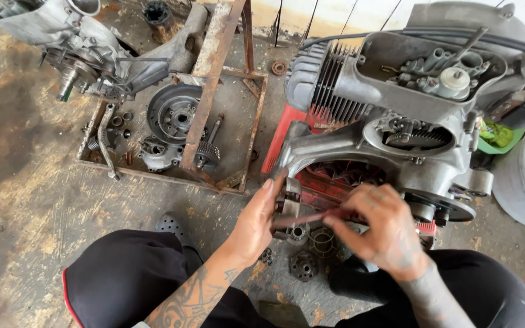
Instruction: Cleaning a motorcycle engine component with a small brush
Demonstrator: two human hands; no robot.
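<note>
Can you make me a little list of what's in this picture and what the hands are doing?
Place: dirty concrete floor
Big thing: grey engine on a red crate
Left hand: touching the engine's lower end
Right hand: holding a thin reddish tool
Nearby: rusty tray with gears, second engine part

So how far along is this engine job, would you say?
Well into strip-down, it seems. Done: a flywheel-like disc, gears and small parts already lie in the rusty tray. In hand: the left hand steadies the engine case on its red crate, while the right hand works a thin red-handled tool at its lower end. Left: the case remains largely assembled.
</note>
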